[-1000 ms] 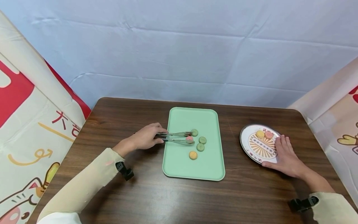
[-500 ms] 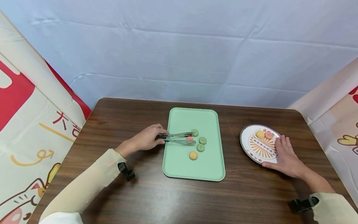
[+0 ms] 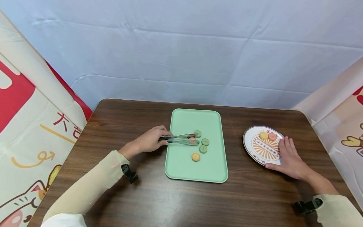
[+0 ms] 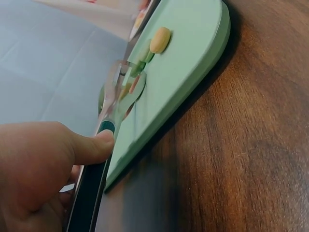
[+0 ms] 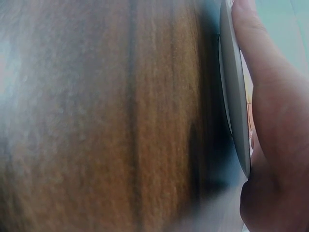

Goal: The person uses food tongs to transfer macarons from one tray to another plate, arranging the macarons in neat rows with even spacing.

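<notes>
My left hand [image 3: 151, 139] grips metal tongs [image 3: 181, 136] with dark handles, thumb pressed on one handle [image 4: 89, 193] in the left wrist view. The tong heads reach over the light green tray [image 3: 195, 171], one on each side of a pink macaron [image 3: 192, 139]. Several green macarons lie just right of the tong tips, among them a green macaron [image 3: 205, 142]. Nearer the front sits an orange-yellow macaron [image 3: 195, 157]. My right hand [image 3: 290, 159] rests with extended fingers on the right rim of a white patterned plate [image 3: 250, 148].
On the plate lie a yellow macaron [image 3: 263, 136] and a pink macaron [image 3: 272, 136], side by side. Tray and plate stand apart on a dark wooden table [image 3: 181, 201]. A pale cloth backdrop [image 3: 181, 53] hangs behind the table, with printed cloths at both sides.
My left hand has shifted slightly right with the tongs. The tong heads have come closer together around the pink macaron. The right hand and plate have stayed put.
</notes>
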Tool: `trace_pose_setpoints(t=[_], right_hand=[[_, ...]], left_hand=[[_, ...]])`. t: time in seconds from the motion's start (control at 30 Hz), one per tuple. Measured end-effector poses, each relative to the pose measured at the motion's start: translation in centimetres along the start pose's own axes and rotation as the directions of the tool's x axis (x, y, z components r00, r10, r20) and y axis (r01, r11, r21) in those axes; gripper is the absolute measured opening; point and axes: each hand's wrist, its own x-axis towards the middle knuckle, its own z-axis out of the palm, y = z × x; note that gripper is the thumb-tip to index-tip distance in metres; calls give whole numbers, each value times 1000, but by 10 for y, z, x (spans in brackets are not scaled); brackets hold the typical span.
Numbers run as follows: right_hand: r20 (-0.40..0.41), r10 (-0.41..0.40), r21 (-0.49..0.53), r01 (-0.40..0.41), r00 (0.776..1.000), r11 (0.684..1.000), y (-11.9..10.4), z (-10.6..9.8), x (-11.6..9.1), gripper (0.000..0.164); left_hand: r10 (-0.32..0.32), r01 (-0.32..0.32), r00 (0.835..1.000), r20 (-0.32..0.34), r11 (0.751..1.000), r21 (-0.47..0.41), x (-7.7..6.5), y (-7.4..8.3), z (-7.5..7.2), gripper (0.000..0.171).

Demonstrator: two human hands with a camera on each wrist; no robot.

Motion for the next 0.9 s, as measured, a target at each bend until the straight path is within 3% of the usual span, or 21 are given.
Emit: trace_pose_setpoints(t=[0.9], right_hand=[[5,9,0,-9,1000,1000,-1,0,0,134]], left_hand=[[46,-46,998,-39,999,10,-1,-2,4,33]])
